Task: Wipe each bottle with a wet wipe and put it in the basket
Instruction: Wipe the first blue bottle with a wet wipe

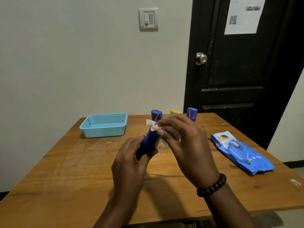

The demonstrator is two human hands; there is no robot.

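The blue bottle (pixel 148 142) is held above the table (pixel 65 162), its lower end gripped by the left hand (pixel 130 163). Long axis tilts up and away, approx. toward the basket (pixel 104 125) (far left). The wet wipe (pixel 153 125) is pinched against its upper end by the right hand (pixel 184 145). Left hand is nearer the basket, so prob. the carrier.
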